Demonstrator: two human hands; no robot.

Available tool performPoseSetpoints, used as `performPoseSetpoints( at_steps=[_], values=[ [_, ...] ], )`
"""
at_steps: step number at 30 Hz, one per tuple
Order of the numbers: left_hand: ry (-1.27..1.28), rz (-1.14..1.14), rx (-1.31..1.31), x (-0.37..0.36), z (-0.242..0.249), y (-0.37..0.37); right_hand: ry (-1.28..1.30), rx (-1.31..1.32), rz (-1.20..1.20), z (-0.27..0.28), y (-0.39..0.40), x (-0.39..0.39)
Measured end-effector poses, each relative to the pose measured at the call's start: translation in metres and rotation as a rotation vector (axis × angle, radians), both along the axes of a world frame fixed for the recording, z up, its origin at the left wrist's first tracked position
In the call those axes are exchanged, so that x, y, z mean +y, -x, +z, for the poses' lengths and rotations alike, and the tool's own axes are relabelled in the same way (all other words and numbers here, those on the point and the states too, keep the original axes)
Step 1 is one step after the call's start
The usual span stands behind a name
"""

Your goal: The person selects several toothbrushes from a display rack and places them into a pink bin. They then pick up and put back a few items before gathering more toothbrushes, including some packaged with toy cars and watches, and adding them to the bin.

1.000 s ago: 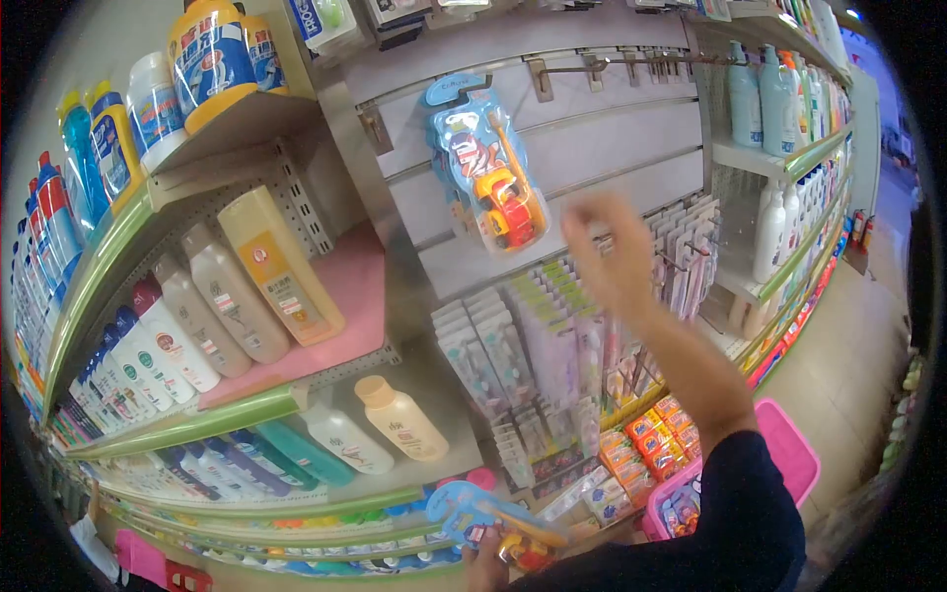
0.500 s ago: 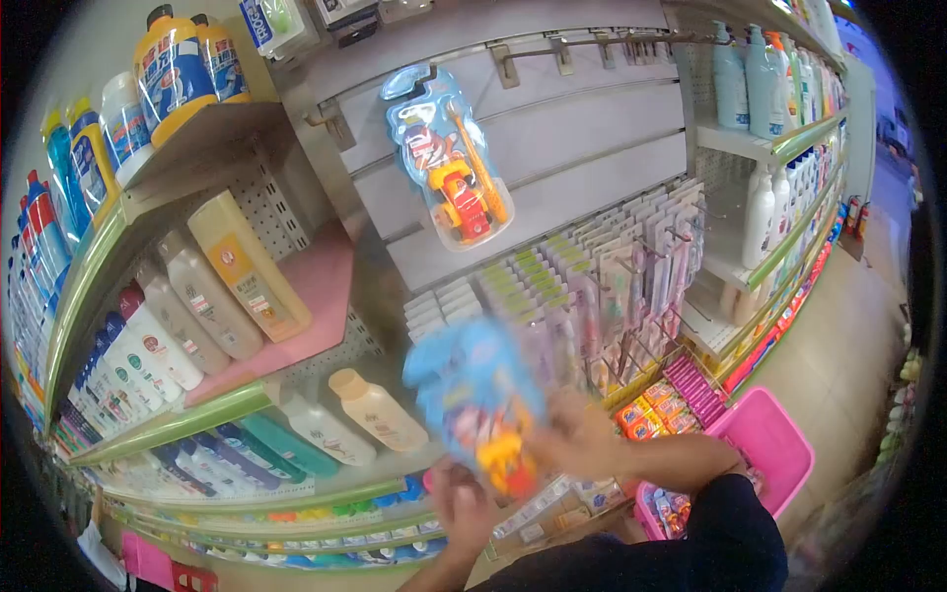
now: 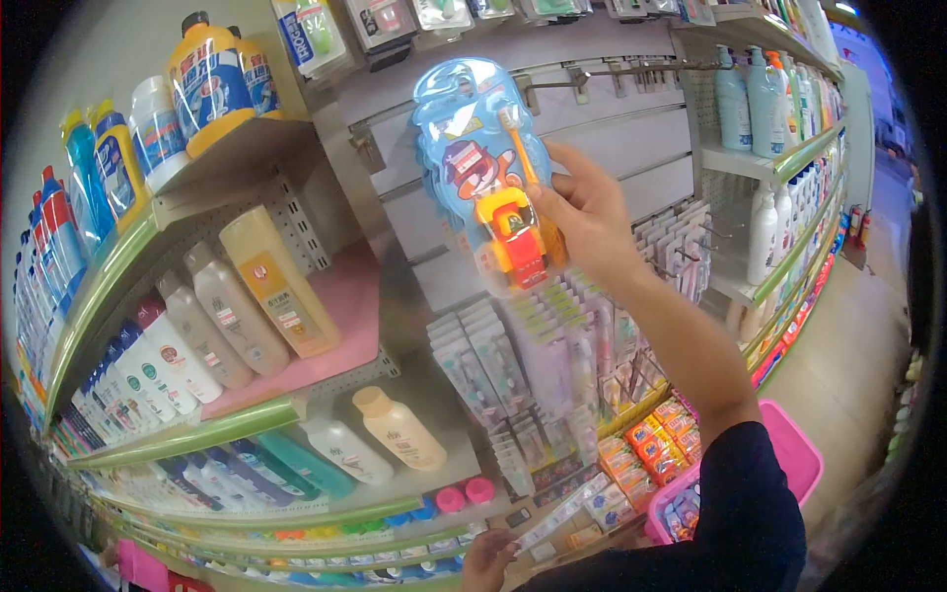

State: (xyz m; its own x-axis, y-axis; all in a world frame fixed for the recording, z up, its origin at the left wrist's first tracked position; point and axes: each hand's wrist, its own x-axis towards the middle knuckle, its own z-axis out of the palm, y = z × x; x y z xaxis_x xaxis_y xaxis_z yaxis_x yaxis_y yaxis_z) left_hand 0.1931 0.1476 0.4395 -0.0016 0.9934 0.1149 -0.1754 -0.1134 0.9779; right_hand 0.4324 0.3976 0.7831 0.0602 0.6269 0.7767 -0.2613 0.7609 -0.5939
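Observation:
My right hand (image 3: 592, 212) grips a toothbrush blister pack (image 3: 483, 168) by its right edge, raised in front of the slatted display wall. The pack has a blue cloud-shaped card with a cartoon figure, an orange toothbrush and a red-and-yellow toy car under clear plastic. Its top overlaps the place of the upper hook, and the similar pack behind is mostly hidden by it. Low in the view, my left hand (image 3: 486, 560) holds nothing visible, its fingers loosely bent and apart. A white strip (image 3: 562, 513) on the low shelf lies just beside those fingertips.
Rows of hanging toothbrush packs (image 3: 483, 365) fill the lower wall. Bottles of shampoo (image 3: 281, 281) line shelves on the left, with pump bottles (image 3: 764, 104) at right. A pink basket (image 3: 794, 454) holding packs stands lower right, beside orange packets (image 3: 656, 449). Metal hooks (image 3: 631, 69) jut out.
My right hand has lifted the toothbrush pack from low in front of me up to the hook, over the hanging pack. My left hand has let go and dropped lower.

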Motion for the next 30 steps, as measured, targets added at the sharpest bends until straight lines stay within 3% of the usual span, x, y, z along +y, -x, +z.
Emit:
performPoseSetpoints(
  at_steps=[8, 11, 15, 17, 26, 30],
  values=[
    [0.034, 0.046, 0.066, -0.009, 0.004, 0.0, -0.01, 0.015, -0.128, -0.012, 0.012, 0.011],
    [0.043, -0.01, 0.052, -0.008, 0.002, 0.003, -0.09, -0.051, -0.363, -0.013, 0.014, 0.019],
    [-0.031, -0.037, 0.161, -0.005, -0.007, 0.007, -0.059, -0.119, -0.412, -0.006, 0.014, 0.027],
    [0.071, -0.082, 0.203, -0.007, -0.003, 0.012, -0.039, -0.155, -0.489, -0.01, 0.015, 0.041],
    [0.168, -0.111, 0.309, -0.021, 0.015, 0.029, 0.096, -0.037, -0.28, -0.012, 0.022, 0.04],
    [0.126, -0.132, 0.355, -0.024, 0.017, 0.042, 0.1, -0.025, -0.528, -0.028, 0.027, 0.012]
  ],
)
